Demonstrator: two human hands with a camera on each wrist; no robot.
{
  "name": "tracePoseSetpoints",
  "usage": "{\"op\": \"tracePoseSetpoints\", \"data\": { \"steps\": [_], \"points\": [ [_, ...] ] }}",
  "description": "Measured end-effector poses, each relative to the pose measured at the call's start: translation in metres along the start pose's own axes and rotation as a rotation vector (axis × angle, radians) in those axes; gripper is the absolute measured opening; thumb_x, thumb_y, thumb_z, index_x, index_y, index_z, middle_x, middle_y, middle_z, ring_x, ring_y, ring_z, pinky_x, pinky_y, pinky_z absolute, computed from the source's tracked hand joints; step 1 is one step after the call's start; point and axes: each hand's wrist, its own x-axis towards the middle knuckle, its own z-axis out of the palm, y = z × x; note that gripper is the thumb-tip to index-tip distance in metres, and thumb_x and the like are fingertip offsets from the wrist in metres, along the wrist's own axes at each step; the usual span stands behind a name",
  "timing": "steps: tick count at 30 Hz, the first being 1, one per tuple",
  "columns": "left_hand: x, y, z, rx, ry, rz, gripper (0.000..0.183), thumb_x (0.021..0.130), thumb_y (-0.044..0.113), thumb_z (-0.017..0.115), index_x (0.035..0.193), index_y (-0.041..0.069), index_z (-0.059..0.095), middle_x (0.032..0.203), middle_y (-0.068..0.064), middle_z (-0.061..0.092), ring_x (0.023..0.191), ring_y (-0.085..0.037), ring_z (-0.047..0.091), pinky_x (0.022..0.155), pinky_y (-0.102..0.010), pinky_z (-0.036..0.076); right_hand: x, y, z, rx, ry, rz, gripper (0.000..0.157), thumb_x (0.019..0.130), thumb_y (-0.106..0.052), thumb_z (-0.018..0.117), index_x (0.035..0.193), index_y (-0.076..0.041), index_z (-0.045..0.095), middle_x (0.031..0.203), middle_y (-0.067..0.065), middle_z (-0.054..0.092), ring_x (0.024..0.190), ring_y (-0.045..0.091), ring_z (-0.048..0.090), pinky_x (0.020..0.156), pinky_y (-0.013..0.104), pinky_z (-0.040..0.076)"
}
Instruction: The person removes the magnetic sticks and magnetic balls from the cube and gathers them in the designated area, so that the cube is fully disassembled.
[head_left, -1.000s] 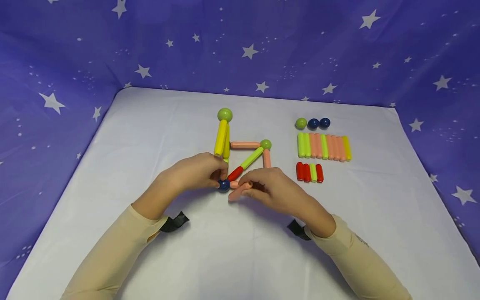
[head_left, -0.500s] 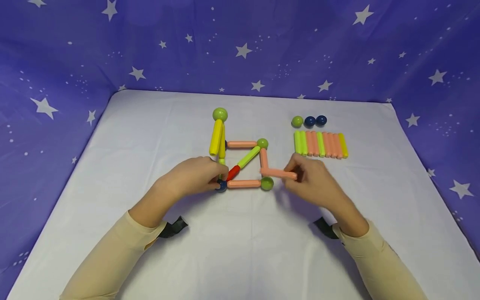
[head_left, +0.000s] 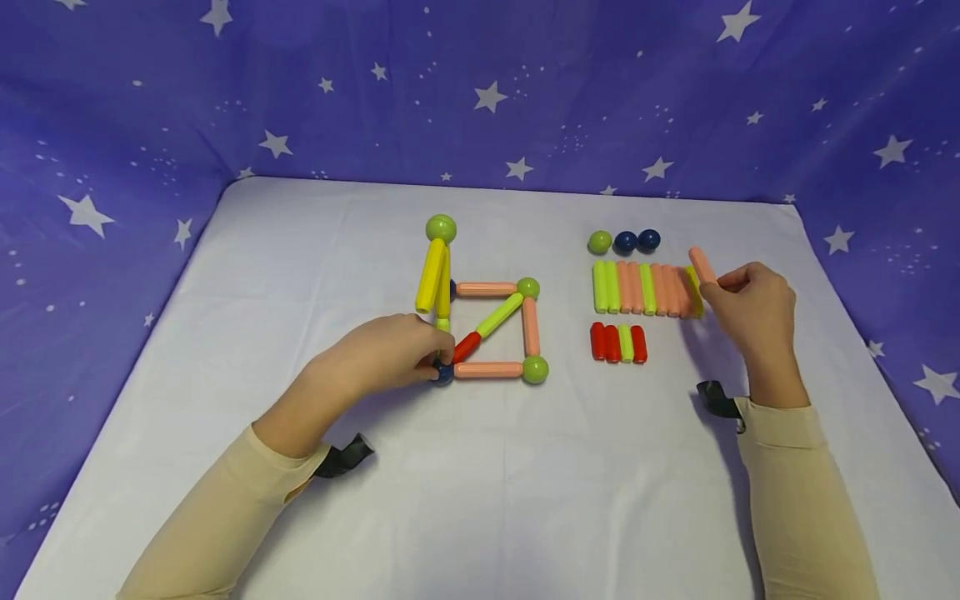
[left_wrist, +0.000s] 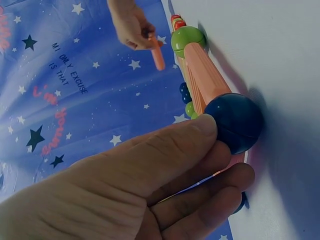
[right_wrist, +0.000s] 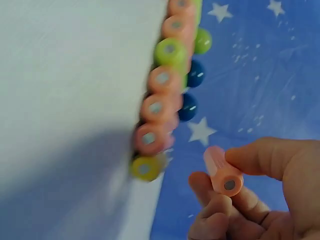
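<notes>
A frame of magnetic sticks and balls lies mid-table. At its near left corner my left hand (head_left: 390, 354) pinches a dark blue ball (left_wrist: 234, 122), with the thumb on the ball's side. A salmon stick (head_left: 487, 369) runs from that ball to a green ball (head_left: 535, 369). Two yellow sticks (head_left: 431, 275) lean from a raised green ball (head_left: 441, 228) at the frame's back left. My right hand (head_left: 753, 312) holds another salmon stick (right_wrist: 222, 170) between thumb and fingers, above the right end of the stick row; its grey magnet end shows in the right wrist view.
Right of the frame lies a row of green, salmon and yellow sticks (head_left: 648, 289). Behind it are a loose green ball (head_left: 600, 242) and two blue balls (head_left: 626, 242). Short red sticks (head_left: 597, 342) and a short green one lie in front. A starry purple curtain (head_left: 480, 92) borders the table.
My right hand has carried the salmon stick from the frame's front, rightward and back to the stick row. My left hand stays at the blue ball.
</notes>
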Motion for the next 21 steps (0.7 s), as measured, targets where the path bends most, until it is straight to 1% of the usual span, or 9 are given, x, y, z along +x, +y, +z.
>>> {"op": "tracePoseSetpoints", "data": {
  "steps": [4, 9, 12, 16, 21],
  "points": [
    [0.0, 0.0, 0.0, -0.009, -0.002, 0.005, 0.014, 0.083, 0.015, 0.079, 0.091, 0.019, 0.069, 0.069, 0.009, 0.055, 0.066, -0.012, 0.051, 0.064, -0.029, 0.045, 0.01, 0.016, 0.004, -0.003, -0.024, 0.07, 0.047, 0.091, -0.042, 0.059, 0.11, 0.0, 0.059, 0.099, 0.018, 0.06, 0.08, 0.028, 0.053, 0.059, 0.035, 0.044],
    [0.001, -0.001, 0.001, -0.014, 0.003, 0.009, 0.014, 0.083, 0.015, 0.079, 0.091, 0.019, 0.068, 0.069, 0.009, 0.055, 0.065, -0.012, 0.052, 0.063, -0.029, 0.045, 0.017, 0.028, 0.008, -0.045, -0.085, 0.107, 0.05, 0.091, -0.043, 0.059, 0.114, 0.002, 0.059, 0.099, 0.019, 0.061, 0.083, 0.03, 0.054, 0.062, 0.036, 0.043],
    [0.0, -0.001, 0.001, -0.017, 0.008, 0.009, 0.013, 0.084, 0.014, 0.078, 0.09, 0.019, 0.068, 0.068, 0.009, 0.055, 0.064, -0.011, 0.051, 0.062, -0.028, 0.045, 0.018, 0.029, 0.009, -0.04, -0.119, 0.116, 0.051, 0.091, -0.043, 0.06, 0.115, 0.002, 0.059, 0.101, 0.018, 0.061, 0.084, 0.029, 0.054, 0.062, 0.035, 0.044],
    [0.0, -0.001, 0.0, -0.02, 0.01, 0.014, 0.013, 0.084, 0.014, 0.078, 0.09, 0.018, 0.067, 0.067, 0.009, 0.054, 0.063, -0.011, 0.05, 0.061, -0.028, 0.044, 0.018, 0.028, 0.012, -0.023, -0.143, 0.134, 0.05, 0.092, -0.044, 0.058, 0.114, 0.001, 0.06, 0.104, 0.018, 0.061, 0.086, 0.028, 0.053, 0.063, 0.034, 0.045],
    [0.002, -0.002, 0.002, -0.018, 0.015, 0.028, 0.014, 0.083, 0.014, 0.079, 0.089, 0.018, 0.067, 0.067, 0.009, 0.054, 0.063, -0.011, 0.05, 0.061, -0.028, 0.044, 0.017, 0.029, 0.012, -0.023, -0.168, 0.167, 0.054, 0.093, -0.046, 0.054, 0.117, 0.002, 0.058, 0.108, 0.02, 0.058, 0.09, 0.031, 0.05, 0.065, 0.036, 0.043]
  ]
}}
